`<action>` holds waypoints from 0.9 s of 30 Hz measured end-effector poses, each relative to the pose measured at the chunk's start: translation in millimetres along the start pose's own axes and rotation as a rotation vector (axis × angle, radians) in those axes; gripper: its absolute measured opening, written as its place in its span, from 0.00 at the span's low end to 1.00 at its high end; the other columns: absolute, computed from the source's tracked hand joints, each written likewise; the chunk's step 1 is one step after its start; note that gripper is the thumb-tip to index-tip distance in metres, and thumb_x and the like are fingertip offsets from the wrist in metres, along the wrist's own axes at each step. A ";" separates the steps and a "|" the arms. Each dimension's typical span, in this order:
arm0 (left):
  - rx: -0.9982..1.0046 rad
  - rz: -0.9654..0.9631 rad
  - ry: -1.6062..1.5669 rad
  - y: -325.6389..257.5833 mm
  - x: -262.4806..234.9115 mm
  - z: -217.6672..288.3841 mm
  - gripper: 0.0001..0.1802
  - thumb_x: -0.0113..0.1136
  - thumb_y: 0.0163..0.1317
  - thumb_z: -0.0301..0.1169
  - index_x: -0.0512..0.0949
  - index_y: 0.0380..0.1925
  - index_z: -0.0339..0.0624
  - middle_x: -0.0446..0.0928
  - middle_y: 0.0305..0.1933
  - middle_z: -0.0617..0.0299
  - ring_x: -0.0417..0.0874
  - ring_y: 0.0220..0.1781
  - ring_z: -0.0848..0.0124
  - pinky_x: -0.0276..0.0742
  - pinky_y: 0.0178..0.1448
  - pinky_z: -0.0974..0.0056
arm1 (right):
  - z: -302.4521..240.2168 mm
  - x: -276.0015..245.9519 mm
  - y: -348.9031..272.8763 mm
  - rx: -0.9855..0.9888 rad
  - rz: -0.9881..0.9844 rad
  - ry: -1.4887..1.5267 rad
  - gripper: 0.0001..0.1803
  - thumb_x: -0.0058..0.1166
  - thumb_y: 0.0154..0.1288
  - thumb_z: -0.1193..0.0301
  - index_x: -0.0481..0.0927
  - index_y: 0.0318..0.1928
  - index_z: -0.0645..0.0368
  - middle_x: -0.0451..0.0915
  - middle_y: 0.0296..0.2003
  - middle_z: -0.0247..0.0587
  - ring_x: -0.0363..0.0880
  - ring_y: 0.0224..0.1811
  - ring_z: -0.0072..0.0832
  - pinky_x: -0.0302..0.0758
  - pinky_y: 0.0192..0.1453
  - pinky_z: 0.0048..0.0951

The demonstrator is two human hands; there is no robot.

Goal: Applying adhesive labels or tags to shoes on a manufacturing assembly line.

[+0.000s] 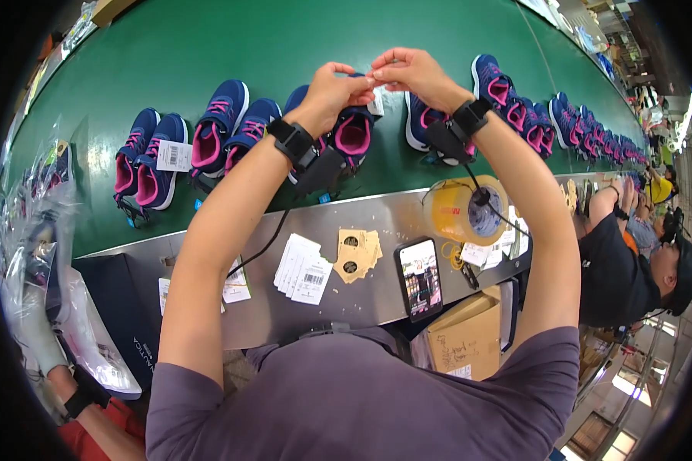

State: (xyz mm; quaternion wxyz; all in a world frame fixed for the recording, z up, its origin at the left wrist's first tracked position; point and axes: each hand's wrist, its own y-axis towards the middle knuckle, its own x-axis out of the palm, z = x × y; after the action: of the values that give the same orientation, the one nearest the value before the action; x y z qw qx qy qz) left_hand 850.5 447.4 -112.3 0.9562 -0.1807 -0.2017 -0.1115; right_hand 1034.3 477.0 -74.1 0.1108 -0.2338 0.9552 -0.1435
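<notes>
My left hand [335, 95] and my right hand [421, 75] meet fingertip to fingertip above a pair of navy sneakers [354, 132] with pink lining. Both are closed in a pinch. What lies between the fingertips is too small to make out. Just beneath them a white tag [377, 103] shows beside the sneakers, which my left hand and wrist partly cover. Each wrist wears a black strap with a device. To the left, another sneaker pair [155, 165] carries a white barcode tag [174, 156]. Under my right wrist sits one more pair [418, 121].
Sneaker pairs [565, 123] line the green table [284, 38]. On the metal ledge [377, 300] lie white barcode cards [304, 270], brown cards [357, 253], a phone [420, 278] and a yellow tape roll [457, 209]. Co-workers stand at both sides; plastic bags [46, 230] are at left.
</notes>
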 end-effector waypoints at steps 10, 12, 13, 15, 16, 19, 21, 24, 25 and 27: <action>0.020 -0.089 -0.035 27.5 28.7 -34.9 0.27 0.64 0.55 0.21 0.59 0.50 0.27 0.78 0.35 0.47 0.84 0.33 0.65 0.83 0.38 0.67 | 33.2 -43.3 -17.5 -0.041 -0.015 0.022 0.12 0.56 0.64 0.70 0.76 0.45 0.61 0.82 0.39 0.38 0.81 0.39 0.20 0.79 0.45 0.18; 0.051 -0.070 -0.009 38.4 37.7 -45.5 0.29 0.65 0.55 0.22 0.59 0.51 0.26 0.78 0.36 0.46 0.84 0.33 0.63 0.83 0.37 0.67 | 36.1 -53.4 -19.4 -0.097 -0.009 -0.041 0.12 0.59 0.61 0.72 0.77 0.43 0.65 0.82 0.36 0.39 0.82 0.37 0.22 0.81 0.42 0.20; 0.065 -0.095 0.001 46.1 50.5 -50.0 0.30 0.65 0.55 0.22 0.59 0.52 0.25 0.78 0.36 0.46 0.84 0.34 0.63 0.83 0.37 0.67 | 63.6 -71.4 -1.5 -0.146 -0.001 0.000 0.09 0.58 0.61 0.72 0.78 0.40 0.62 0.83 0.32 0.38 0.82 0.32 0.22 0.79 0.36 0.21; 0.085 -0.072 0.058 53.1 56.2 -64.0 0.30 0.65 0.55 0.22 0.59 0.52 0.25 0.78 0.37 0.46 0.84 0.35 0.61 0.83 0.39 0.67 | 73.0 -82.6 -7.8 -0.196 -0.074 0.057 0.13 0.65 0.52 0.74 0.79 0.38 0.66 0.81 0.28 0.40 0.80 0.28 0.24 0.79 0.32 0.23; 0.078 -0.075 0.075 55.9 63.8 -69.8 0.30 0.65 0.55 0.22 0.59 0.52 0.25 0.78 0.38 0.45 0.84 0.36 0.61 0.82 0.40 0.66 | 77.1 -87.0 -11.0 -0.180 -0.062 0.037 0.12 0.64 0.52 0.75 0.79 0.37 0.67 0.81 0.28 0.41 0.80 0.28 0.25 0.79 0.32 0.23; 0.051 -0.107 0.114 63.2 75.5 -80.6 0.30 0.64 0.55 0.22 0.59 0.53 0.24 0.78 0.39 0.45 0.84 0.38 0.61 0.81 0.44 0.67 | 92.7 -100.3 -14.9 -0.264 -0.013 0.101 0.12 0.61 0.51 0.79 0.78 0.38 0.69 0.81 0.28 0.43 0.81 0.28 0.26 0.79 0.31 0.24; 0.087 -0.141 0.132 64.8 78.7 -89.7 0.29 0.63 0.56 0.21 0.59 0.54 0.25 0.79 0.40 0.45 0.83 0.39 0.62 0.80 0.47 0.67 | 103.0 -104.4 -17.0 -0.280 0.008 0.096 0.14 0.62 0.49 0.79 0.77 0.38 0.69 0.81 0.27 0.44 0.81 0.27 0.27 0.78 0.30 0.24; 0.087 -0.160 0.184 67.7 84.6 -104.2 0.27 0.62 0.57 0.22 0.61 0.53 0.25 0.79 0.42 0.46 0.83 0.42 0.64 0.77 0.51 0.67 | 118.5 -107.8 -9.2 -0.399 0.102 -0.175 0.17 0.63 0.44 0.78 0.76 0.37 0.71 0.81 0.26 0.47 0.81 0.27 0.28 0.78 0.30 0.27; 0.095 -0.182 0.222 68.1 91.5 -107.1 0.27 0.62 0.57 0.22 0.62 0.54 0.26 0.79 0.43 0.48 0.82 0.43 0.65 0.76 0.52 0.67 | 123.7 -114.3 -10.0 -0.493 0.180 -0.444 0.18 0.64 0.41 0.77 0.76 0.36 0.71 0.81 0.25 0.48 0.81 0.26 0.28 0.78 0.29 0.28; 0.095 -0.149 0.223 64.3 74.5 -115.2 0.27 0.62 0.58 0.23 0.62 0.54 0.25 0.79 0.43 0.48 0.82 0.44 0.64 0.76 0.52 0.67 | 115.4 -95.1 -20.0 -0.396 0.099 -0.270 0.18 0.66 0.38 0.74 0.77 0.32 0.70 0.81 0.25 0.49 0.81 0.27 0.31 0.78 0.31 0.31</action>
State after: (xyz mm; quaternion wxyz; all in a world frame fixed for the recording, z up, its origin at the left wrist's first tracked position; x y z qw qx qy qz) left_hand 975.3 450.5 -198.3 0.9692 -0.1060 -0.1119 -0.1920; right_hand 1157.2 479.9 -161.7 0.1963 -0.2208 0.9516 0.0846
